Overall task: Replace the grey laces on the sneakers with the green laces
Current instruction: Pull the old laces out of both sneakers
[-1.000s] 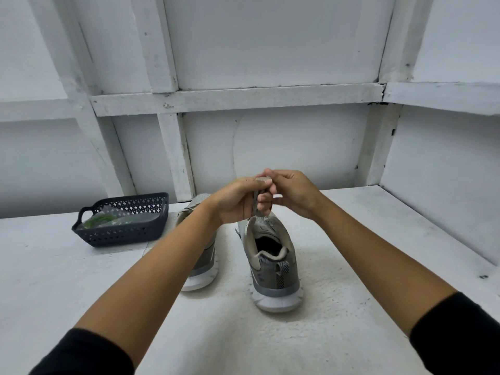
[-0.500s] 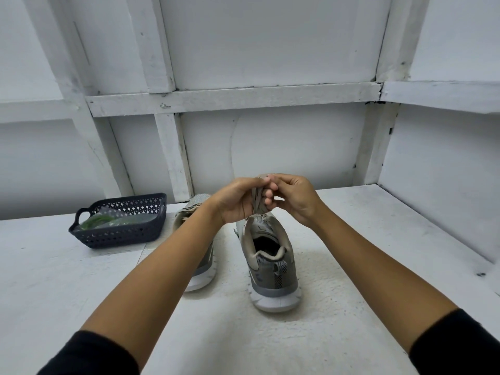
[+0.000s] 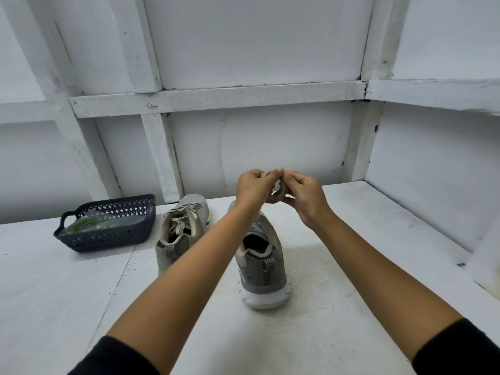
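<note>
While the left hand and right hand pinch the coiled grey lace above the right-hand sneaker, it looks limp, light, ready to unwind; best pinched across the coil. Green laces sit in the basket on the tabletop.

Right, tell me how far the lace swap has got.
Done: a grey lace looks out of the right sneaker, though the arm hides its eyelets. In hand: the left hand and right hand pinch that coiled lace. Left: the left sneaker is laced grey, and the green laces lie in the basket.
</note>
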Available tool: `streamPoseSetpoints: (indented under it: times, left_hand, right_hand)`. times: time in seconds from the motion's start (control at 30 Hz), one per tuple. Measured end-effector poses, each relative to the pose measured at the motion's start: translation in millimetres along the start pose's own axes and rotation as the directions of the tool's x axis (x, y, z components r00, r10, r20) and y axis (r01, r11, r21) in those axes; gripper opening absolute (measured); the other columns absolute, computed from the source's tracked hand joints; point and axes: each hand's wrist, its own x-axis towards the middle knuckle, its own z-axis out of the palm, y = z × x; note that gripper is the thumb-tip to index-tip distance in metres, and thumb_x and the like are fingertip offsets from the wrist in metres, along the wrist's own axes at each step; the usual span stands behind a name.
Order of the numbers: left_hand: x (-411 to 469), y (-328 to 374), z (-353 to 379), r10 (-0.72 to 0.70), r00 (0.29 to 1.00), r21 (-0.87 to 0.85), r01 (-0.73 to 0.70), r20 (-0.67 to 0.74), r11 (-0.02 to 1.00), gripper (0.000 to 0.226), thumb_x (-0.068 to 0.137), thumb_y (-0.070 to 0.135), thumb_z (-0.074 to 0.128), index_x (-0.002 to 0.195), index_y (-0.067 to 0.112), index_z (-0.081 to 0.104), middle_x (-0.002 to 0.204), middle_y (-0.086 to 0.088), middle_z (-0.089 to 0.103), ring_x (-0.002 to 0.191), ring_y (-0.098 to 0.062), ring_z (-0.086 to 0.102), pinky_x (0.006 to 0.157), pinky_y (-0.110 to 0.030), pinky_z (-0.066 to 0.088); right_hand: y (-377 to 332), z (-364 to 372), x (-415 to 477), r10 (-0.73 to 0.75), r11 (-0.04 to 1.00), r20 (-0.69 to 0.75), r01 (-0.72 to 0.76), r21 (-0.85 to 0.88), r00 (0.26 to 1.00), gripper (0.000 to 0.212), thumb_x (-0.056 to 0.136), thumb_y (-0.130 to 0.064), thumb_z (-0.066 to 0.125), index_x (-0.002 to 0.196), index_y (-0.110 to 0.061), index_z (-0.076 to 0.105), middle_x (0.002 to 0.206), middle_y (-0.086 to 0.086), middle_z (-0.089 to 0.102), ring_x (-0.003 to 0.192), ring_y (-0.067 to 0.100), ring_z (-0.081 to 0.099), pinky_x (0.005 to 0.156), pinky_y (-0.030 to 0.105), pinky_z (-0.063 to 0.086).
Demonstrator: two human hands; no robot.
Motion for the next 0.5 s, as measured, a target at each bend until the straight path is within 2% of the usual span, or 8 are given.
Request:
streamPoseSetpoints:
  times: [0.07, 0.17, 0.23, 0.3, 0.4, 0.5]
  left_hand:
    - [-6.8, 2.0, 14.4, 0.033, 0.999, 0.034, -0.033, 0.009, 0.999, 0.028, 0.089, 0.023, 0.064, 0.072, 0.007, 0.048, 0.064, -0.007, 0.048, 0.05, -0.013, 0.048, 0.04, -0.015, 0.041]
    - [-14.1, -3.5, 39.9, 0.028, 0.994, 0.153, -0.045, 0.108, 0.987, 0.029, 0.094, 0.029, 0.055, 0.078, 0.005, 0.055, 0.066, -0.007, 0.051, 0.048, -0.011, 0.056, 0.058, -0.027, 0.048]
    - [-17.7, -13.0, 59.9, 0.018, 0.992, 0.247, -0.049, 0.127, 0.968, 0.032, 0.096, 0.032, 0.05, 0.083, 0.005, 0.06, 0.069, -0.008, 0.058, 0.066, -0.02, 0.063, 0.072, -0.037, 0.052]
    - [-22.5, -24.7, 79.7, 0.006, 0.992, 0.299, -0.045, 0.13, 0.953, 0.035, 0.096, 0.032, 0.048, 0.085, 0.002, 0.061, 0.082, -0.015, 0.066, 0.084, -0.032, 0.064, 0.079, -0.043, 0.054]
    - [-28.2, -46.3, 107.0, -0.042, 0.986, 0.382, -0.024, 0.162, 0.924, 0.033, 0.098, 0.03, 0.044, 0.087, 0.002, 0.059, 0.09, -0.015, 0.067, 0.084, -0.032, 0.062, 0.07, -0.033, 0.049]
    - [-37.9, -67.1, 128.0, -0.072, 0.979, 0.457, -0.022, 0.188, 0.889, 0.03, 0.099, 0.027, 0.042, 0.081, 0.006, 0.053, 0.08, -0.007, 0.058, 0.073, -0.023, 0.052, 0.052, -0.025, 0.031]
  right_hand:
    - [-2.8, -14.2, -3.0, -0.005, 0.999, -0.053, 0.003, -0.04, 0.999, 0.022, 0.097, -0.016, 0.049, 0.101, -0.005, 0.068, 0.088, 0.012, 0.066, 0.076, 0.021, 0.064, 0.076, 0.038, 0.058]
    - [-5.2, -41.4, -9.7, -0.027, 0.985, -0.153, 0.001, -0.173, 0.988, 0.021, 0.097, -0.016, 0.05, 0.101, -0.005, 0.068, 0.078, 0.008, 0.059, 0.07, 0.018, 0.057, 0.077, 0.039, 0.056]
    - [-4.7, -63.1, -15.1, -0.045, 0.957, -0.242, -0.028, -0.288, 0.969, 0.023, 0.096, -0.014, 0.049, 0.098, -0.003, 0.069, 0.068, 0.003, 0.052, 0.067, 0.017, 0.051, 0.073, 0.036, 0.052]
    - [-2.2, -82.8, -22.4, -0.054, 0.919, -0.293, -0.068, -0.389, 0.955, 0.023, 0.095, -0.012, 0.048, 0.093, -0.001, 0.069, 0.067, 0.001, 0.052, 0.066, 0.017, 0.049, 0.065, 0.03, 0.048]
    - [8.4, -109.9, -35.8, -0.039, 0.853, -0.323, -0.137, -0.504, 0.945, 0.023, 0.094, -0.011, 0.048, 0.083, -0.005, 0.067, 0.069, 0.002, 0.056, 0.066, 0.017, 0.049, 0.06, 0.026, 0.043]
    - [22.5, -134.1, -49.2, -0.014, 0.772, -0.338, -0.205, -0.601, 0.941, 0.028, 0.092, -0.012, 0.048, 0.068, -0.01, 0.063, 0.07, 0.005, 0.058, 0.069, 0.019, 0.05, 0.063, 0.027, 0.039]
